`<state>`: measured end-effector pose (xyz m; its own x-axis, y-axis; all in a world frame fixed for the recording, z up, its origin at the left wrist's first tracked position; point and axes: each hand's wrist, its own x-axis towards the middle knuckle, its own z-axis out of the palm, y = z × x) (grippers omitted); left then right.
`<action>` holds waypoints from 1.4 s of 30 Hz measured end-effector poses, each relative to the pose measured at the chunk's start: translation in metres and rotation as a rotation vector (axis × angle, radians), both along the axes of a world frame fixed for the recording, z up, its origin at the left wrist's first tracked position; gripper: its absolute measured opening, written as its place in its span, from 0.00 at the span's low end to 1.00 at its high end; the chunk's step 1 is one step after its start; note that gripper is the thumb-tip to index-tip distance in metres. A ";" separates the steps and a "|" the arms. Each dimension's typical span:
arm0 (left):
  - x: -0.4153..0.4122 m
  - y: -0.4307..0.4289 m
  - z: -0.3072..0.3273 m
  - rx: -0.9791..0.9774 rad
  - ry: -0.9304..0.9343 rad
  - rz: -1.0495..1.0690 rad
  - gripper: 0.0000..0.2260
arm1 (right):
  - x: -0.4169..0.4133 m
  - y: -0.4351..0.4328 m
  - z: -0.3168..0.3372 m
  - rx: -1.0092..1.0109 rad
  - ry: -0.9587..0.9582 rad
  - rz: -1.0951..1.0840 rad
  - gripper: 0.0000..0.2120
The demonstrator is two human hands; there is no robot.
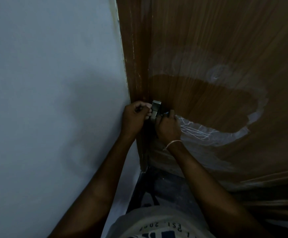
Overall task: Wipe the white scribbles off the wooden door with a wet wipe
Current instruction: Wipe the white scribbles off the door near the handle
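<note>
The wooden door (225, 40) fills the right half of the view. White scribbles (195, 130) run across it just right of my right hand, and smeared chalky haze rings a darker wet patch (208, 103). A metal latch (156, 107) sits at the door's left edge. My left hand (135, 115) is curled against the latch's left side, with something pale at its fingertips; whether that is the wipe is unclear. My right hand (168, 128), with a chain bracelet at the wrist, grips the lower right part of the latch. No wet wipe is clearly visible.
A pale blue-grey wall (54, 83) takes up the left half and meets the brown door frame (134, 57). Dark floor (167, 186) shows below the door, and my printed shirt (157, 225) is at the bottom edge. The light is dim.
</note>
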<state>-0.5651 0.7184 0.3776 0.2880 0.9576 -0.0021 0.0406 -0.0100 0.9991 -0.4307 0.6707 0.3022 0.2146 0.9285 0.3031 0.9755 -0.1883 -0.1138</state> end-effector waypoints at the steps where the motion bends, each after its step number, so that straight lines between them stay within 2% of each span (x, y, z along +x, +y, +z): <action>1: -0.001 0.000 0.000 -0.002 -0.002 0.005 0.06 | 0.006 -0.004 -0.001 0.060 0.065 -0.019 0.12; 5: -0.002 -0.002 -0.001 -0.017 -0.012 0.022 0.05 | 0.032 -0.016 -0.006 0.281 0.598 -0.211 0.13; 7: 0.000 -0.005 -0.002 -0.022 -0.006 0.015 0.05 | 0.043 -0.026 -0.012 0.427 0.866 -0.328 0.10; 8: 0.001 -0.006 -0.003 -0.028 -0.007 0.013 0.05 | 0.047 -0.031 -0.015 0.505 1.088 -0.410 0.06; 10: 0.003 -0.008 -0.004 -0.042 -0.007 0.010 0.05 | 0.048 -0.035 -0.024 0.596 1.644 -0.565 0.07; 11: 0.005 -0.009 -0.004 -0.044 -0.002 0.009 0.05 | 0.046 -0.034 -0.028 0.575 1.891 -0.600 0.09; 12: 0.005 -0.009 -0.004 -0.046 0.004 0.007 0.05 | 0.042 -0.032 -0.030 0.531 2.056 -0.608 0.10; 15: 0.006 -0.011 -0.006 -0.056 0.026 0.003 0.06 | 0.028 -0.016 -0.034 0.504 2.345 -0.588 0.10; 18: 0.006 -0.015 -0.008 -0.061 0.050 0.007 0.08 | 0.014 0.006 -0.033 0.584 2.576 -0.648 0.07; 20: 0.004 -0.016 -0.008 -0.070 0.050 0.014 0.08 | 0.004 0.019 -0.031 0.619 2.643 -0.650 0.06; 24: -0.002 -0.016 -0.008 -0.080 0.042 0.011 0.06 | -0.002 0.025 -0.031 0.613 2.597 -0.690 0.05; 28: -0.006 -0.013 -0.008 -0.082 0.024 0.023 0.06 | 0.003 0.018 -0.037 0.760 2.576 -0.682 0.06; 30: -0.007 -0.013 -0.008 -0.080 0.031 0.024 0.06 | 0.000 0.017 -0.038 0.710 2.574 -0.698 0.09; 32: -0.007 -0.015 -0.009 -0.082 0.033 0.019 0.06 | 0.002 0.017 -0.035 0.684 2.566 -0.694 0.06; 36: -0.009 -0.014 -0.004 -0.075 0.019 0.031 0.06 | 0.022 0.008 -0.037 0.816 2.556 -0.562 0.07; 40: -0.010 -0.015 -0.004 -0.076 0.019 0.037 0.07 | 0.022 0.001 -0.046 0.677 2.595 -0.667 0.07; 42: -0.009 -0.017 -0.004 -0.076 0.014 0.028 0.07 | 0.030 0.001 -0.042 0.695 2.556 -0.645 0.07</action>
